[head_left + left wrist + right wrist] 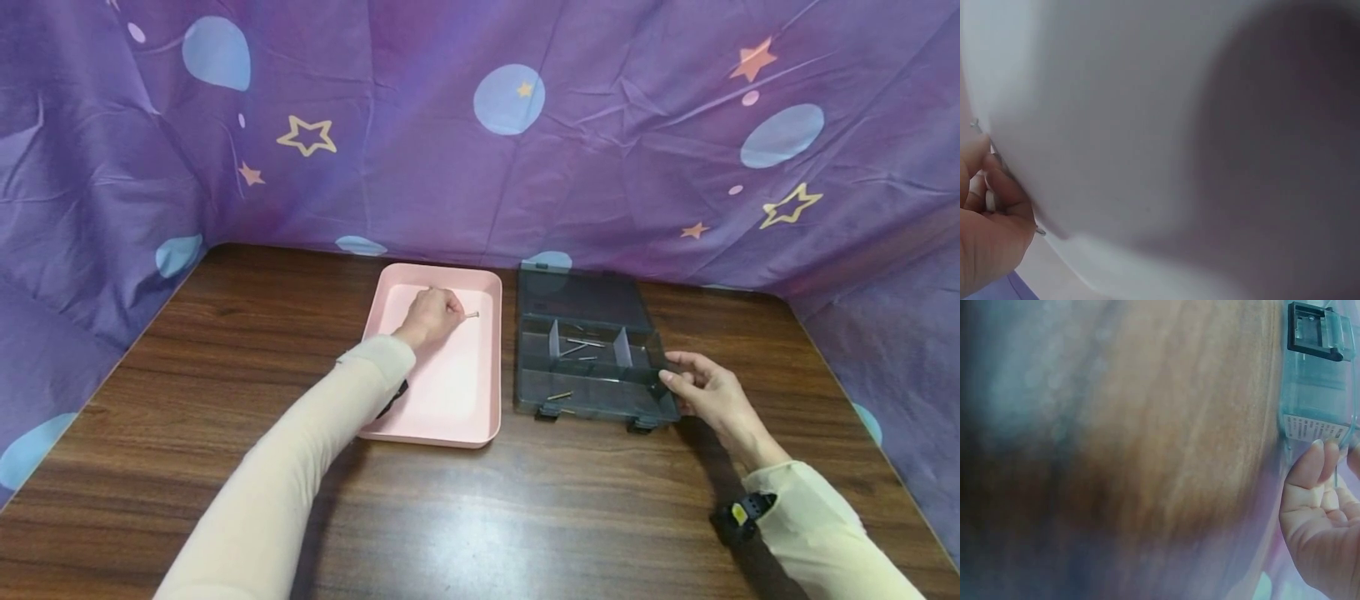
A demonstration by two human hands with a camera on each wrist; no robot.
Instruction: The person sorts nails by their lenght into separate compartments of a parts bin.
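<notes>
My left hand (430, 317) is over the pink tray (450, 417), pinching a thin metal screw (472, 315) between thumb and fingertips. In the left wrist view the screw's flared end (975, 125) sticks out past the fingers, and another metal tip (1040, 231) shows below the hand. My right hand (712, 396) holds the right side wall of a dark translucent compartment box (615, 404), thumb on the near side. The box's lid (585, 298) lies open toward the back. Several screws (585, 343) lie in its middle compartment, and a brassy screw (559, 396) in the front one.
Two black latches (547, 411) stick out from the box's front edge. The wooden table (420, 517) carries both containers side by side, with a narrow gap between them. A purple patterned cloth (420, 167) hangs close behind them.
</notes>
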